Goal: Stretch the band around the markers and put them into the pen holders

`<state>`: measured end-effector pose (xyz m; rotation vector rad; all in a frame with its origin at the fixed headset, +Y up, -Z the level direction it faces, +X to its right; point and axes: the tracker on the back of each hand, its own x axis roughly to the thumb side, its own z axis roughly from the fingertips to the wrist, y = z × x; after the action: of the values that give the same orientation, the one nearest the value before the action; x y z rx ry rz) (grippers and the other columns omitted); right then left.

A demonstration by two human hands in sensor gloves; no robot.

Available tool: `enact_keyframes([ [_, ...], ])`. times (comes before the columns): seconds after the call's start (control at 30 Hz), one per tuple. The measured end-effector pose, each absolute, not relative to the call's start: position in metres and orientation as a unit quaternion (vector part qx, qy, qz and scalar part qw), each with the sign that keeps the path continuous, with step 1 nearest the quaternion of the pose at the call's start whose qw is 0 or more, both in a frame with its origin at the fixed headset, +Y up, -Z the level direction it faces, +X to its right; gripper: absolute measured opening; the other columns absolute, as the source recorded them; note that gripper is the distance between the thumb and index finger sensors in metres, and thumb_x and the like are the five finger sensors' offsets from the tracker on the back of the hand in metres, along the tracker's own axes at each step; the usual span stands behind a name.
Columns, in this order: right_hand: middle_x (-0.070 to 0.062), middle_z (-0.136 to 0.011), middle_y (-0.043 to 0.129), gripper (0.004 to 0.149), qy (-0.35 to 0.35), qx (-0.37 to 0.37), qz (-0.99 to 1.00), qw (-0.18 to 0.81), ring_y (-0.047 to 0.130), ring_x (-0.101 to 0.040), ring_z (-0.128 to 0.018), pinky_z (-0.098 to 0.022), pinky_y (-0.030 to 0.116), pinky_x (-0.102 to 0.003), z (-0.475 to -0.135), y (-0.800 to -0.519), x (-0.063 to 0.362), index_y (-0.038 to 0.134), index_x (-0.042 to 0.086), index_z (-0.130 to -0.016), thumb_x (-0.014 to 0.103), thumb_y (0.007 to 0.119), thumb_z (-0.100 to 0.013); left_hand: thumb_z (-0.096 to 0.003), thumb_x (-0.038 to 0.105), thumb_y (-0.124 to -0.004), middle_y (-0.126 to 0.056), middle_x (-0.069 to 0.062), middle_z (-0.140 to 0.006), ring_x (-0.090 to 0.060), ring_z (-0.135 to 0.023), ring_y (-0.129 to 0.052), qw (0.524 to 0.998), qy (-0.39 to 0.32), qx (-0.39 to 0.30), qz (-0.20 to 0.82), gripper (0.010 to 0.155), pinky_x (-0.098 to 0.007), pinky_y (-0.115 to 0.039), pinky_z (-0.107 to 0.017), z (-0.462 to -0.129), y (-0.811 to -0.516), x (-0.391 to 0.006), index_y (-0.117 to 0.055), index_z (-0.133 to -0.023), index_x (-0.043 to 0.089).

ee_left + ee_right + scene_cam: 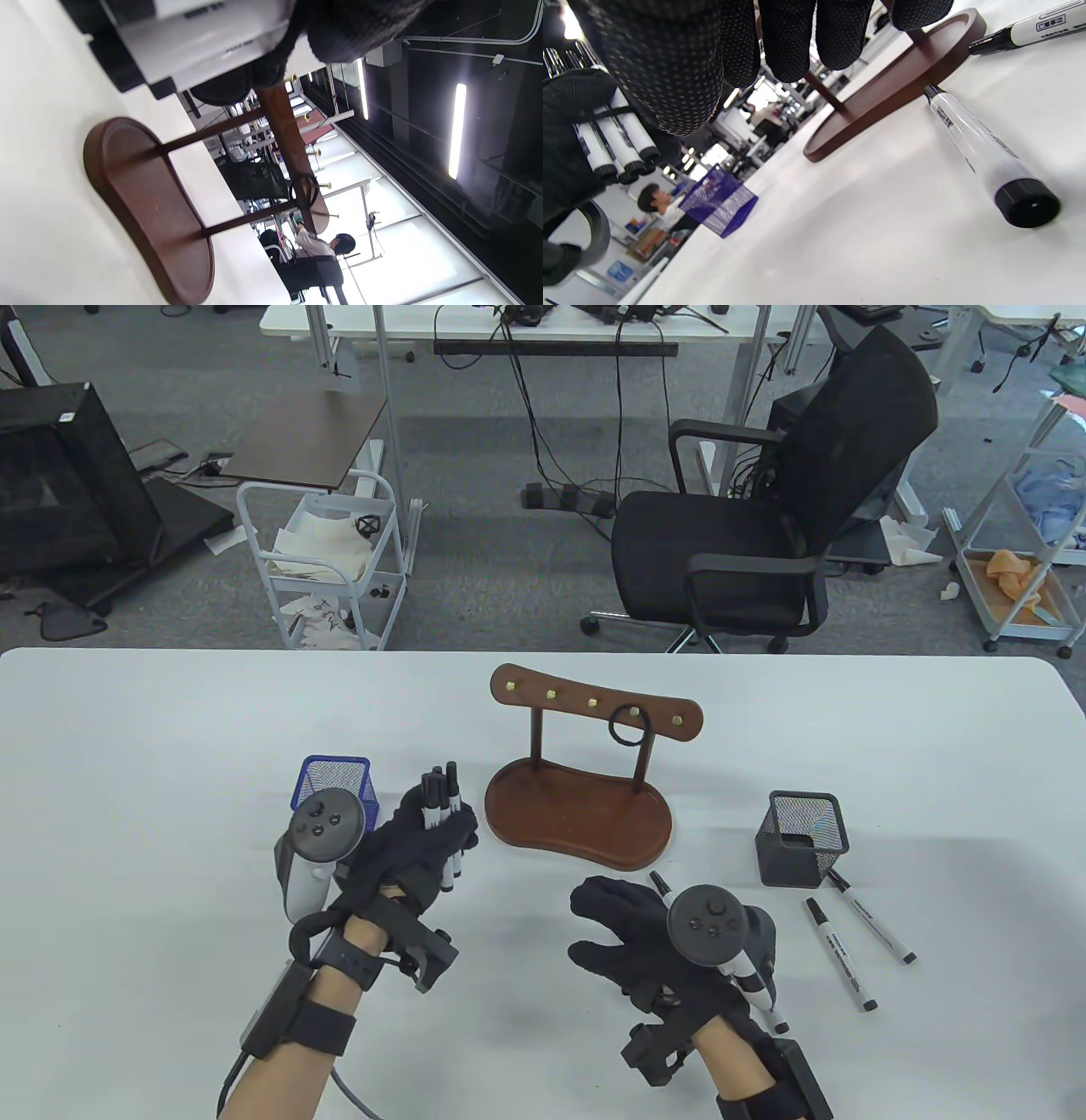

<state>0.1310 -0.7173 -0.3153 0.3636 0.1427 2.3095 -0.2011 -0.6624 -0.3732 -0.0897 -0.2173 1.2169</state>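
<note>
My left hand (424, 844) grips a bundle of white markers with black caps (443, 802), held upright just right of the blue mesh pen holder (335, 782). In the right wrist view a thin black band crosses the bundle (613, 135). My right hand (607, 929) hovers low over the table in front of the wooden stand, fingers spread and relaxed, holding nothing. One marker (751, 980) lies under that hand, also seen close up (980, 154). Two more markers (840, 954) (872, 918) lie beside the black mesh pen holder (802, 838). A black band (629, 725) hangs on a stand hook.
The wooden hook stand (581, 814) sits mid-table between the two holders; its base (148, 203) fills the left wrist view. Beyond the white table's (170, 746) far edge are an office chair (764, 526) and a cart (322, 560).
</note>
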Motion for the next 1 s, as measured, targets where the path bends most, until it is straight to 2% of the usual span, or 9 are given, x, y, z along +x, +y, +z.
enact_keyframes([
  [0.23,0.001,-0.121,0.067,0.067,0.068,0.151,0.920,0.357,0.054,-0.034,-0.113,-0.078,0.046,-0.067,-0.315,-0.720,0.127,0.075,0.032,-0.101,0.047,0.097,-0.040,-0.0620,0.040,-0.073,-0.074,-0.007,-0.105,-0.033,-0.094,-0.084,0.838,-0.059,0.004,0.543,0.049,-0.056,-0.072,-0.074,-0.395,-0.644,-0.241,-0.050,-0.102,0.022],
  [0.47,0.000,-0.121,0.066,0.065,0.064,0.151,0.921,0.353,0.053,-0.035,-0.113,-0.078,0.045,-0.067,-0.315,-0.719,0.128,0.077,0.031,-0.100,0.047,0.097,-0.040,-0.0619,0.041,-0.072,-0.073,-0.004,-0.106,-0.037,-0.101,-0.074,0.853,-0.025,0.026,0.520,0.049,-0.059,-0.064,-0.079,-0.419,-0.648,-0.267,-0.049,-0.102,0.025],
  [0.67,0.000,-0.121,0.066,0.064,0.059,0.152,0.922,0.350,0.053,-0.035,-0.113,-0.078,0.044,-0.067,-0.315,-0.719,0.129,0.078,0.031,-0.099,0.046,0.097,-0.040,-0.0615,0.042,-0.073,-0.068,-0.002,-0.113,-0.043,-0.111,-0.055,0.863,0.013,0.038,0.503,0.049,-0.070,-0.043,-0.081,-0.438,-0.661,-0.283,-0.049,-0.103,0.028],
  [0.73,0.000,-0.122,0.065,0.064,0.059,0.155,0.922,0.349,0.052,-0.035,-0.113,-0.078,0.044,-0.067,-0.315,-0.719,0.129,0.078,0.031,-0.099,0.046,0.097,-0.040,-0.0613,0.042,-0.072,-0.066,-0.002,-0.116,-0.043,-0.113,-0.050,0.878,0.023,0.038,0.477,0.049,-0.071,-0.038,-0.081,-0.445,-0.664,-0.290,-0.049,-0.102,0.029],
  [0.83,0.000,-0.122,0.065,0.064,0.057,0.155,0.922,0.350,0.052,-0.035,-0.113,-0.078,0.044,-0.067,-0.315,-0.718,0.130,0.078,0.031,-0.099,0.046,0.097,-0.040,-0.0610,0.042,-0.073,-0.062,-0.002,-0.121,-0.042,-0.116,-0.039,0.876,0.032,0.036,0.480,0.049,-0.071,-0.028,-0.081,-0.450,-0.667,-0.293,-0.049,-0.102,0.029],
  [1.0,0.000,-0.122,0.065,0.063,0.056,0.157,0.923,0.348,0.052,-0.036,-0.113,-0.079,0.043,-0.067,-0.315,-0.718,0.131,0.078,0.032,-0.098,0.047,0.097,-0.040,-0.0605,0.043,-0.074,-0.056,-0.001,-0.125,-0.038,-0.120,-0.030,0.881,0.034,0.029,0.470,0.049,-0.071,-0.021,-0.080,-0.458,-0.674,-0.294,-0.050,-0.102,0.031],
])
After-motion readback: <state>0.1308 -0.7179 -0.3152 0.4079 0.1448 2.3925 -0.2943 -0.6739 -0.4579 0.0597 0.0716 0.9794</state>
